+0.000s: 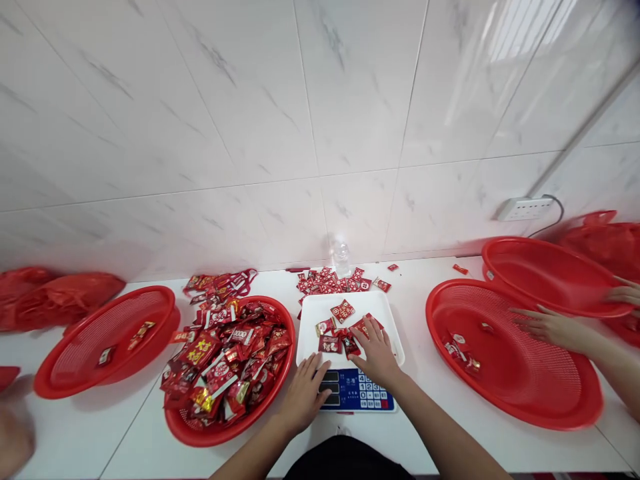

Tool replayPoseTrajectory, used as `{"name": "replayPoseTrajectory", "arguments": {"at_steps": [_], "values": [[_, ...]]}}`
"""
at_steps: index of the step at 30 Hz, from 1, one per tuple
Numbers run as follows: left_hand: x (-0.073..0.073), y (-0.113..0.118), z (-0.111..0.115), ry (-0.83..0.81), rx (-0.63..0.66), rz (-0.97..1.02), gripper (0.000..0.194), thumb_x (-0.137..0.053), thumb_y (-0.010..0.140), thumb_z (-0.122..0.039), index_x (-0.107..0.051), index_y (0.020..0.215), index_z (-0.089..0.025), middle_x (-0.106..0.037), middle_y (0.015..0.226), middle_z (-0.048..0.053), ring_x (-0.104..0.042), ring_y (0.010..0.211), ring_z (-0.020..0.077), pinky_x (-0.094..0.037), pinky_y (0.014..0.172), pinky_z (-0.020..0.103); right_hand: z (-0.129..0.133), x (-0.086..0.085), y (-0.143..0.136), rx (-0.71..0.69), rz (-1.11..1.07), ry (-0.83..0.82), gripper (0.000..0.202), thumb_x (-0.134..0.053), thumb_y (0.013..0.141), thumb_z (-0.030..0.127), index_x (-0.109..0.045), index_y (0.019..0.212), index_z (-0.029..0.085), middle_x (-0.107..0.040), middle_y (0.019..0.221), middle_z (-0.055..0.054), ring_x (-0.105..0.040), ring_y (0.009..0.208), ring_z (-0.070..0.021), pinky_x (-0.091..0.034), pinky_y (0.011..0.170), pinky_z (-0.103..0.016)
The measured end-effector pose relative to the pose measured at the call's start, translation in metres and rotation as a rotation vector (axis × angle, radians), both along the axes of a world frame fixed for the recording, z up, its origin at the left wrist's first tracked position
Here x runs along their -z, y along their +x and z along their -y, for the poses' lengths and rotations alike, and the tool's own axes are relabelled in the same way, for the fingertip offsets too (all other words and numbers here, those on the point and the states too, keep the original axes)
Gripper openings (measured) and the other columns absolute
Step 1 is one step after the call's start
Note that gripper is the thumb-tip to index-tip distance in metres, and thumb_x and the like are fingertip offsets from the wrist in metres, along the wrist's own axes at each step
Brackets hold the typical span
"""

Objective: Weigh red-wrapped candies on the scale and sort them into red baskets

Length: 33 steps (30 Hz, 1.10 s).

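Observation:
In the head view, a white-trayed weighing scale (387, 303) with a blue keypad stands in front of me. Several red-wrapped packets (343, 311) lie on its tray. My right hand (376, 353) is over the tray's right side, its fingers spread, with the tips at a red packet (369, 323); whether they press on it I cannot tell. At the scale's front left corner rests my left hand (306, 393), fingers apart and nothing in them, partly covering the display. Just left of it, a red basket (200, 437) is heaped with red and gold packaged snacks (235, 353).
Small red packets (330, 281) and a clear bottle (341, 257) sit behind the scale. A red basket (65, 363) is at left, more red baskets (530, 400) at right, where another person's hands (555, 327) reach in. A power strip (525, 209) is on the wall.

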<state>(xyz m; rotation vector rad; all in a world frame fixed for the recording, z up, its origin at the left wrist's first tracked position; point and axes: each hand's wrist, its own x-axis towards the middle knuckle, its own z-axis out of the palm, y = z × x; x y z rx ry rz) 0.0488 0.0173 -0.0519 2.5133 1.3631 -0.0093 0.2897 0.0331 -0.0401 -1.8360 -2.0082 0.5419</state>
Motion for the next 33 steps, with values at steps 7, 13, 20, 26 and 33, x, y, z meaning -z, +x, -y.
{"name": "replayPoseTrajectory", "arguments": {"at_steps": [7, 13, 20, 26, 33], "values": [[-0.006, -0.001, 0.001, -0.064, 0.0, -0.011, 0.056, -0.052, 0.083, -0.027, -0.034, 0.136, -0.03, -0.027, 0.147, 0.005, -0.022, 0.136, 0.0259, -0.024, 0.109, 0.048, -0.022, 0.02, -0.012, -0.149, 0.08, -0.06, 0.062, -0.052, 0.078, 0.051, -0.036, 0.134, 0.032, -0.033, 0.146, -0.007, -0.015, 0.136, -0.0328, -0.004, 0.104, -0.06], [-0.011, 0.0, 0.0, -0.087, -0.028, 0.075, 0.053, -0.053, 0.081, -0.024, -0.04, 0.132, -0.028, -0.031, 0.146, 0.005, -0.025, 0.135, 0.0259, -0.025, 0.109, 0.048, -0.02, 0.03, 0.003, -0.065, 0.058, 0.016, 0.045, -0.033, 0.087, 0.012, -0.047, 0.124, 0.032, -0.051, 0.131, -0.005, -0.039, 0.124, -0.021, -0.023, 0.099, -0.045], [-0.015, 0.01, 0.001, -0.145, -0.193, 0.367, 0.033, -0.049, 0.082, -0.026, -0.056, 0.115, -0.025, -0.051, 0.129, 0.005, -0.04, 0.125, 0.0223, -0.034, 0.106, 0.04, -0.018, 0.028, 0.017, 0.035, 0.001, 0.022, 0.043, -0.029, 0.086, 0.009, -0.053, 0.116, 0.029, -0.063, 0.11, -0.006, -0.052, 0.108, -0.0208, -0.035, 0.088, -0.037], [-0.024, 0.031, -0.002, -0.203, -0.321, 0.613, 0.029, -0.048, 0.083, -0.028, -0.056, 0.111, -0.023, -0.058, 0.117, 0.006, -0.052, 0.111, 0.0199, -0.04, 0.099, 0.038, -0.013, 0.018, 0.001, 0.039, -0.058, 0.077, 0.043, -0.022, 0.091, 0.019, -0.045, 0.127, 0.023, -0.055, 0.125, -0.007, -0.046, 0.117, -0.017, -0.035, 0.093, -0.031], [-0.019, 0.039, -0.052, -0.195, -0.269, 0.29, 0.083, -0.064, 0.071, -0.038, -0.023, 0.141, -0.018, -0.015, 0.15, 0.012, -0.01, 0.138, 0.0283, -0.017, 0.111, 0.045, -0.023, 0.024, -0.017, -0.123, 0.066, 0.042, 0.059, -0.05, 0.081, 0.042, -0.032, 0.137, 0.033, -0.029, 0.148, -0.005, -0.018, 0.136, -0.0306, -0.016, 0.103, -0.052]]}}
